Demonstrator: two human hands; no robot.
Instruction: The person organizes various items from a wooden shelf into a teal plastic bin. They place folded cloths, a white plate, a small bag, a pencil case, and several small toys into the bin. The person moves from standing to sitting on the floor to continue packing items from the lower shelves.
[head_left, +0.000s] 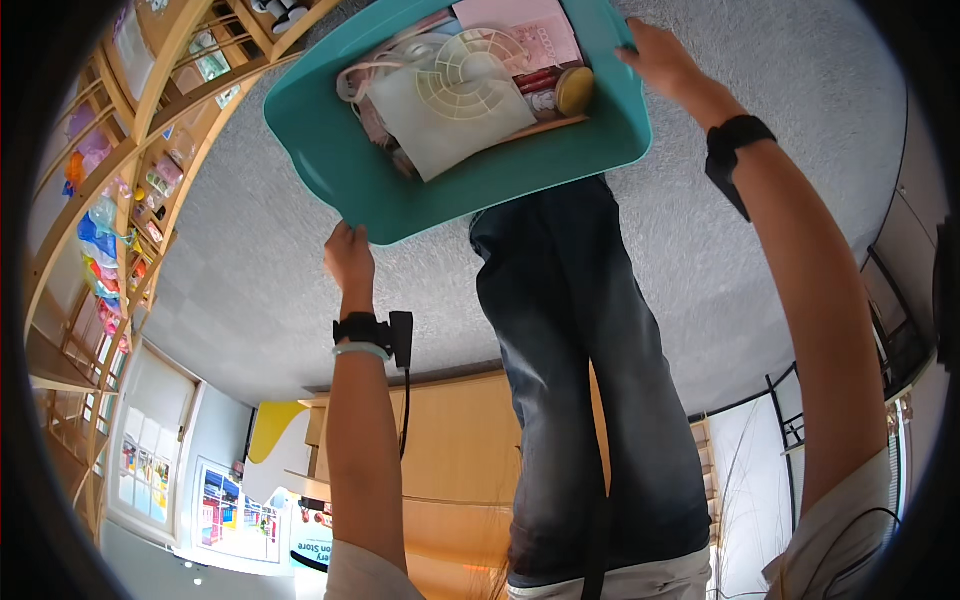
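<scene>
A teal plastic bin (480, 214) is held tilted by its rim above the carpet, in front of my legs. My left hand (350, 259) is closed on its lower left corner. My right hand (667, 64) grips the rim at the upper right end. Inside lie a white flat sheet or pouch (442, 142), a pale ring-shaped grid piece (469, 75) and a pink flat box or booklet (544, 37). A round yellow-brown object (574, 91) sits near the bin's right wall, beside dark red stick-like items (536, 79). Pinkish straps or cords (356, 82) show at the left. Both wrists wear black bands.
Grey carpet (247, 187) lies around and beneath the bin. Curved-looking wooden shelves (139, 135) with small colourful goods stand along the left. A light wooden cabinet or counter (457, 442) is at the bottom centre. A black cable hangs from the device at my left wrist.
</scene>
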